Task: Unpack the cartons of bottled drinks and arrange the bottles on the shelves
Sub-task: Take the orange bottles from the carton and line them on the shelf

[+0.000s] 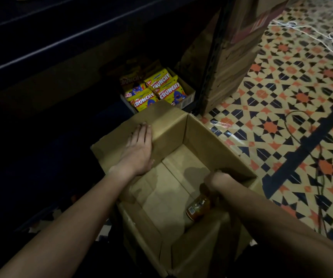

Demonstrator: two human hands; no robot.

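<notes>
fingers (141,130) of the left hand (139,147) lie straight and together, palm down, flat on the left flap (111,143) of the carton (169,129), just left of centre in the frame; they curl round nothing. the right hand (216,181) reaches down inside the carton at lower centre right, its fingers bent downward and closed about the top of 1 bottle (198,207) (most of the fingertips sit behind the hand itself, so the exact hold is hard to read). the bottle holds an orange-amber drink, carries a small pale label and leans at a tilt by the carton's near right corner; whether its base touches the cardboard bottom i cannot tell.

the carton stands open in the lower middle of the frame, flaps folded outward, its brown bottom lit in the middle. just beyond its far edge, at upper centre, a small box (188,95) holds yellow packs (161,91) printed "crunchy". right of it rises a dark post (211,67) with a tall box (239,57) beside it. dim shelves (61,40) fill the upper left. the patterned floor (282,87), orange, black and cream, spreads across the right side, with a black cord (321,177) trailing over it at right and white string (291,24) in the upper right corner.
</notes>
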